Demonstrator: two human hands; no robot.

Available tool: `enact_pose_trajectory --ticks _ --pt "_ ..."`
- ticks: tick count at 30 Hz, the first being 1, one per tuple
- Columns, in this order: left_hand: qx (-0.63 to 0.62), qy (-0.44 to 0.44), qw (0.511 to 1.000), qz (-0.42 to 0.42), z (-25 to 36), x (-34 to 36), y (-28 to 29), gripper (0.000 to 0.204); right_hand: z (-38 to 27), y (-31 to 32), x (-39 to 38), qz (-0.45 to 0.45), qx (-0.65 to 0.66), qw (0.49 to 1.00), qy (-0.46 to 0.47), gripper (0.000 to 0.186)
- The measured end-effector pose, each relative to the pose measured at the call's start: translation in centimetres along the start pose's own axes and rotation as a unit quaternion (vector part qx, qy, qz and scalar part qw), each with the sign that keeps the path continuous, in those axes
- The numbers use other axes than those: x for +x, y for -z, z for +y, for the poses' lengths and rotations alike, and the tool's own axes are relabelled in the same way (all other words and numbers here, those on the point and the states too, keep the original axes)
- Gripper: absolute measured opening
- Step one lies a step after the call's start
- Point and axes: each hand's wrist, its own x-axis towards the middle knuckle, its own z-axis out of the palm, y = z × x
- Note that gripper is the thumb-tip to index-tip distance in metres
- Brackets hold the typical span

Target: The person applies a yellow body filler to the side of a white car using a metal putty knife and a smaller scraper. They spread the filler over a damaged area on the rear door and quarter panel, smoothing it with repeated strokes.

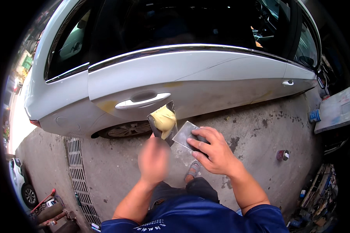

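Observation:
My left hand (pixel 154 159), largely blurred, grips a dark flat board (pixel 168 141) carrying a heap of pale yellow paste (pixel 163 119). Just to its right, my right hand (pixel 212 151) holds a flat spreader (pixel 185 136) with a pale blade, thumb and fingers closed on it. Both tools are in front of a white car's door (pixel 221 95), near its long handle (pixel 143 100). Yellowish patches and dull grey areas show on the bodywork.
A floor grate (pixel 74 155) runs along the left, near another white car (pixel 19 178) and red-handled equipment (pixel 47 202). At right are a leaning pale panel (pixel 336 108), a blue bucket (pixel 314 115), a can (pixel 282 155) and piled parts (pixel 318 194). My sandalled foot (pixel 192 173) is below.

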Motion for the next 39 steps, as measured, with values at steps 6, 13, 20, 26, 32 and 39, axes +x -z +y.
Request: enact_pose_trajectory --ticks 6,13,20,26,32,39 --pt "0.099 -0.133 0.977 0.132 -1.1 -2.0 1.6 0.012 4.2 5.3 0.4 -0.095 0.414 0.890 -0.167 0.041" --pt "-0.299 0.093 0.923 0.223 -7.5 -8.7 3.2 0.041 2.1 9.4 8.8 -0.216 -0.098 0.971 0.040 0.041" --pt "-0.356 0.078 0.890 0.274 -17.5 -12.4 -1.3 0.050 -0.5 7.0 16.8 -0.266 -0.623 0.631 0.377 0.045" --pt "-0.396 0.046 0.846 0.355 -26.9 -14.1 -9.1 0.051 3.5 0.3 19.7 -0.238 -0.669 0.481 0.513 0.045" --pt "-0.497 0.065 0.781 0.372 -33.3 -14.6 -14.9 0.052 3.6 -4.9 20.9 -0.242 -0.690 0.371 0.573 0.039" --pt "-0.528 0.064 0.772 0.347 -37.4 -15.3 -16.1 0.053 4.1 -8.5 21.6 -0.246 -0.713 0.333 0.566 0.039"
